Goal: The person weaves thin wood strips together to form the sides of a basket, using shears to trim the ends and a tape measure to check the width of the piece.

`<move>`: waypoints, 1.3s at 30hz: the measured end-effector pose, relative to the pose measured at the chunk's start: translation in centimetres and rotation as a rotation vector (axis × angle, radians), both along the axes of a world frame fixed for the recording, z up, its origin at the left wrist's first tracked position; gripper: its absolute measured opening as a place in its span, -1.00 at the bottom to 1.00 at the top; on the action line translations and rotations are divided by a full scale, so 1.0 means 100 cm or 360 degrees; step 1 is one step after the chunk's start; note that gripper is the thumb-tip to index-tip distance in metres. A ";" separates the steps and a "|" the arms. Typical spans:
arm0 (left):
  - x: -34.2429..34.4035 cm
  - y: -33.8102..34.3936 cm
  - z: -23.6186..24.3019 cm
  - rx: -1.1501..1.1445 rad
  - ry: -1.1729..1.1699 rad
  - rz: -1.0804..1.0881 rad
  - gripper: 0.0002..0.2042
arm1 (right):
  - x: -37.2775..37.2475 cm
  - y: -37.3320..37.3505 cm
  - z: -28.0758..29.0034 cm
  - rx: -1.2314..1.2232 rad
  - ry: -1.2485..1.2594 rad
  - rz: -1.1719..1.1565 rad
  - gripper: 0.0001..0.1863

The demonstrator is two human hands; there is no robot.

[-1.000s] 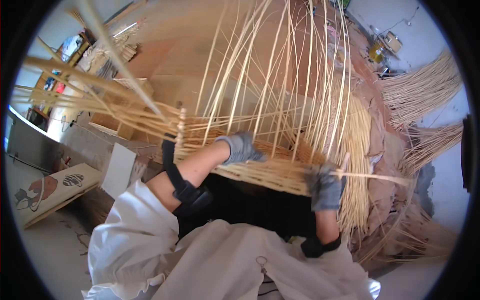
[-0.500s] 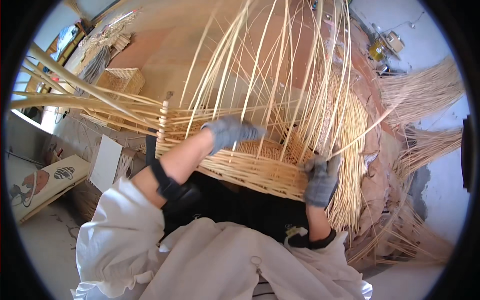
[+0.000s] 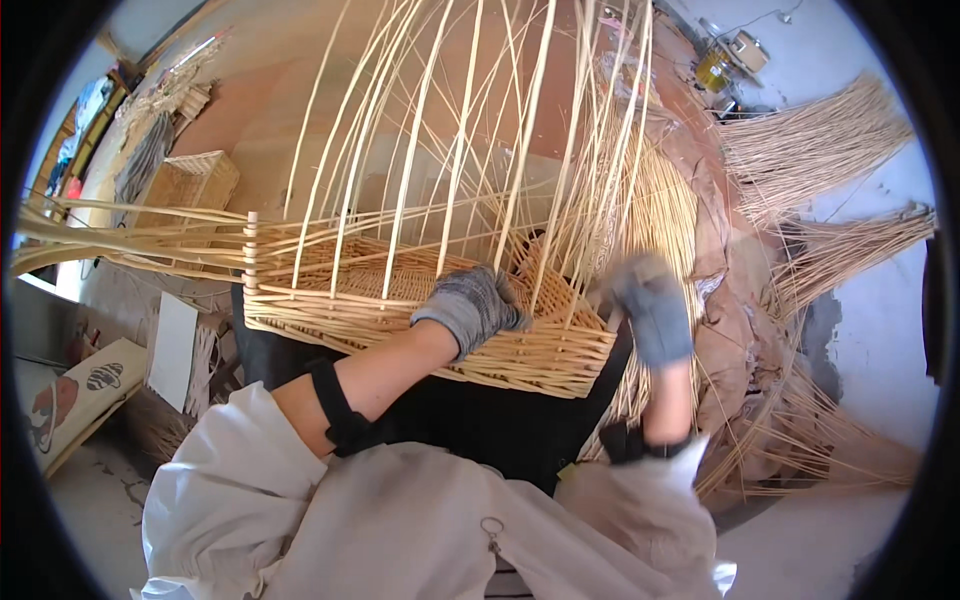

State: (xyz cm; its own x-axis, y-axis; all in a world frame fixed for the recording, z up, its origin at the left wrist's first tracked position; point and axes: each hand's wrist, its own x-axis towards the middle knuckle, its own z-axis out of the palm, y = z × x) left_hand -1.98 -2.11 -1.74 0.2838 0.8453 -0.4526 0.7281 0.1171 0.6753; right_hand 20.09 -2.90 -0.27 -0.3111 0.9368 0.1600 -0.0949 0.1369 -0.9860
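Note:
A half-woven wicker basket point(image 3: 490, 355) lies across my lap, long and rectangular, its tall pale upright rods point(image 3: 455, 150) rising from the walls. My left hand point(image 3: 468, 308), in a grey knit glove, is closed over the top of the front wall, right of its middle; its fingertips are partly hidden among the rods. Just beyond the basket's right front corner is my right hand point(image 3: 655, 312), also gloved. Motion smears its fingers, so what they hold, if anything, does not show.
Loose rods point(image 3: 665, 190) lie in a thick bundle at the right, beside brown sheeting point(image 3: 725, 340). More bundles point(image 3: 820, 150) lean near the wall. Long rods point(image 3: 120, 240) stick out past the basket's left end. A finished wicker basket point(image 3: 190, 190) stands on the floor behind.
The basket has shifted left in the view. My left hand has moved down onto its front wall. My right hand has moved up and off the right corner.

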 end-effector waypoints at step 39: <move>0.093 -0.015 -0.018 0.0460 0.0143 0.0144 -0.59 | 0.046 0.030 -0.028 -0.0569 0.0552 -0.0894 -0.84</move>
